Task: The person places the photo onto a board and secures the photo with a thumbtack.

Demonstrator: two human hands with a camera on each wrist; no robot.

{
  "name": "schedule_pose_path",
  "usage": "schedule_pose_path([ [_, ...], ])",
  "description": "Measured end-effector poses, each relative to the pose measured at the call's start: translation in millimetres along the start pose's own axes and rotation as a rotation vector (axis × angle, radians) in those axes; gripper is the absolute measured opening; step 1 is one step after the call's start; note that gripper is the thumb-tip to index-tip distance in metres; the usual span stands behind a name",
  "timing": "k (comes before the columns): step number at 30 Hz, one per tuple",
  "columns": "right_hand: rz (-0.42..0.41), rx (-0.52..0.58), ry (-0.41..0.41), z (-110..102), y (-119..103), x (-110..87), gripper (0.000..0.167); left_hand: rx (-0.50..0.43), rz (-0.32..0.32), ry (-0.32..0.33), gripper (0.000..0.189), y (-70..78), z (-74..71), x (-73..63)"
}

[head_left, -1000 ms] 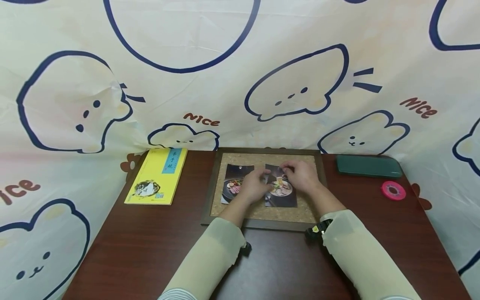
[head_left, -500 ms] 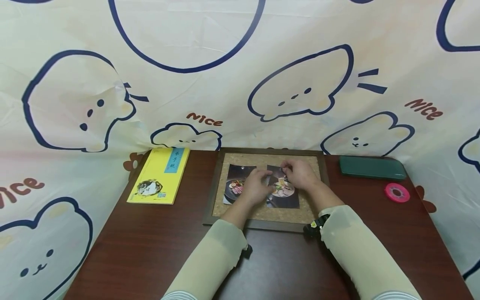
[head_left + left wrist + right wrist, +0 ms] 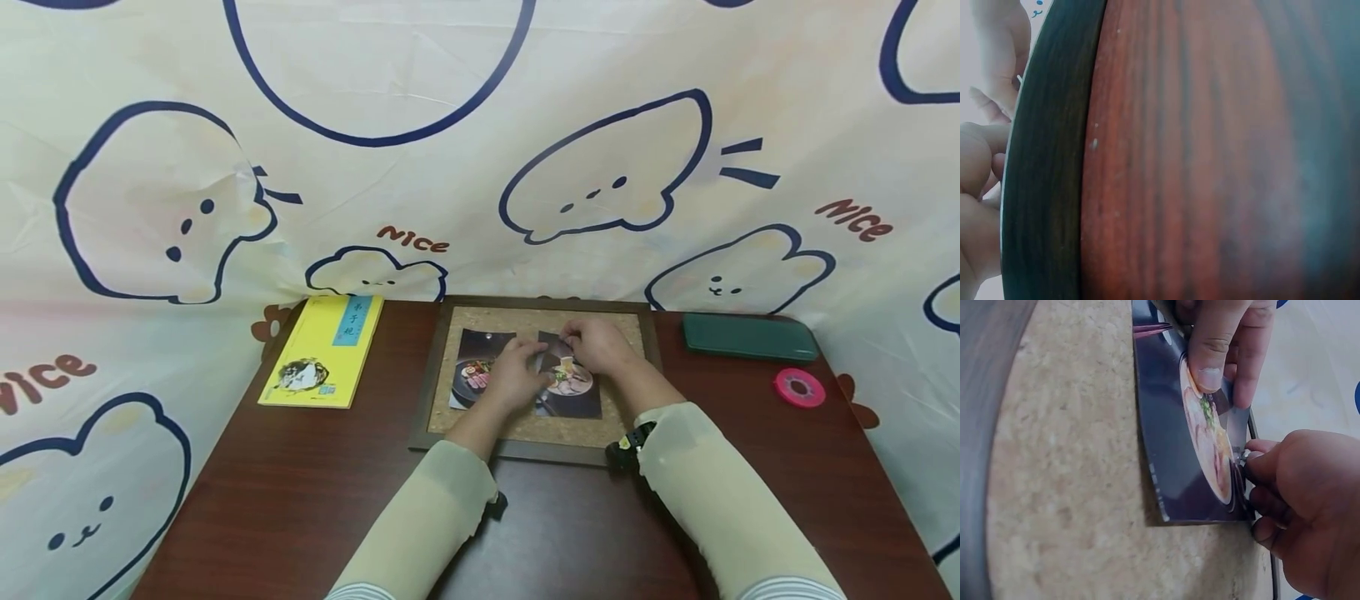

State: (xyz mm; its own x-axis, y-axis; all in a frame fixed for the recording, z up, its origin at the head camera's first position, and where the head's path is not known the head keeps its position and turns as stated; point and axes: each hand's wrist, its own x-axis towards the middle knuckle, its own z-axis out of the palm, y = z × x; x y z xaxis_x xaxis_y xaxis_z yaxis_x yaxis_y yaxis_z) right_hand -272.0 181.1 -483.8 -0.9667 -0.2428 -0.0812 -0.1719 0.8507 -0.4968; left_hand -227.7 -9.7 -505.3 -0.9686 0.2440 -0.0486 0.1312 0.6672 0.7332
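Observation:
A photo of a plated dish [image 3: 576,395] lies on a framed corkboard [image 3: 555,429]. My left hand [image 3: 513,379] holds it down with its thumb on the picture and fingers straight, as the right wrist view shows. At the photo's top edge my right hand [image 3: 602,346] pinches a small shiny push pin [image 3: 1245,455] between thumb and forefinger. The photo's near edge curls slightly off the cork. A second food photo [image 3: 471,377] sits to the left, with a small pin [image 3: 489,336] at its top; my left hand partly covers it.
A yellow book [image 3: 318,354] lies at the left of the brown table [image 3: 337,475]. Right of the board are a green case [image 3: 750,337] and a pink ring-shaped roll [image 3: 799,387]. A printed cloth [image 3: 450,183] hangs right behind the table.
Both hands stay at the right photo, the right one at its top edge throughout. The whole head view has shifted slightly.

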Motion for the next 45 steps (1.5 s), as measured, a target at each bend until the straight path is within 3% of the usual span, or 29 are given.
schedule_pose_path([
  [8, 0.012, -0.061, -0.042, -6, -5, 5.9, 0.021, 0.009, 0.01, 0.012, 0.055, -0.6, 0.8, -0.2],
  [20, 0.049, 0.017, -0.028, -11, -2, 8.3, 0.021, 0.021, 0.006, 0.012, 0.056, 0.5, -0.7, -0.8],
  [28, 0.067, -0.001, -0.005, -6, -2, 11.3, 0.018, 0.013, -0.012, 0.006, 0.057, 0.8, -0.4, -0.9],
  [39, -0.097, 0.048, 0.04, -2, 20, -2.7, 0.019, 0.01, -0.02, 0.004, 0.059, 0.7, 0.8, 0.4],
  [45, -0.088, 0.021, 0.029, -1, 17, -5.7, 0.022, 0.011, -0.024, -0.006, 0.06, -0.3, 0.1, 1.1],
])
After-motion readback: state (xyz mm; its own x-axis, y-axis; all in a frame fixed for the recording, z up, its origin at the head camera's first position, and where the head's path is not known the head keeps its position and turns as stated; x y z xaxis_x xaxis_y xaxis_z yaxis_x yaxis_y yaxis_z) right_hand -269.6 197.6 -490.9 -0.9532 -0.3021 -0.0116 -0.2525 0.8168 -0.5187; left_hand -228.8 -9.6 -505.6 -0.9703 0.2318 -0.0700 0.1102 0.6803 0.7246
